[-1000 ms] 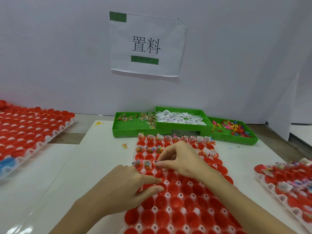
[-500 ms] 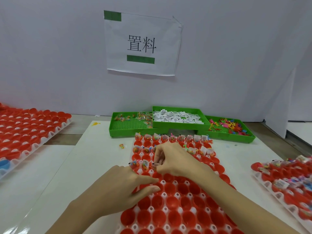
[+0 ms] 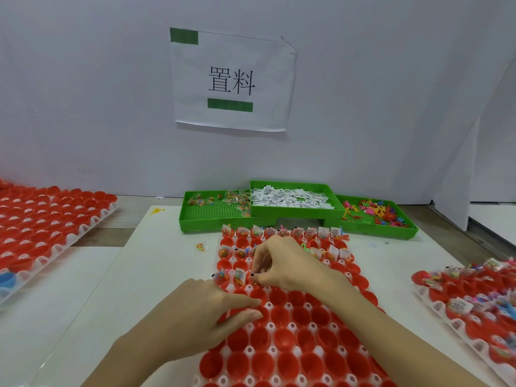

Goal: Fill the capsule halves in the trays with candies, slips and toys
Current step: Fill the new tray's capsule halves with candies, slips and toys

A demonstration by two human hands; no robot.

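Left hand: the left hand (image 3: pixel 206 311) lies on the near left part of the middle tray (image 3: pixel 279 356), its thumb and forefinger stretched flat over the red capsule halves (image 3: pixel 301 317); it grasps nothing that can be seen.
Right hand: the right hand (image 3: pixel 284 263) is over the tray just beyond the left hand, its fingers curled down and its fingertips pinched at a small packet (image 3: pixel 254 276) at a cup; what the packet contains cannot be told.
Filled cups: beyond and to the left of the right hand, the far rows hold candy packets (image 3: pixel 222 277), white slips (image 3: pixel 333 251) and small toys.
Open cups: the rows near the wrists and toward the person hold only red halves.
Green bins: beyond both hands stand three bins, with candies (image 3: pixel 237 198), paper slips (image 3: pixel 290 198) and coloured toys (image 3: pixel 374 210).
Loose candy: one packet (image 3: pixel 201 247) lies on the white table (image 3: pixel 92 303), left of the right hand.
Left tray: a tray of red halves (image 3: pixel 47 222) lies far left of the left hand.
Right tray: a filled tray (image 3: pixel 472 291) lies right of the right forearm.
Wall: a paper sign (image 3: pixel 231 79) hangs above the bins.
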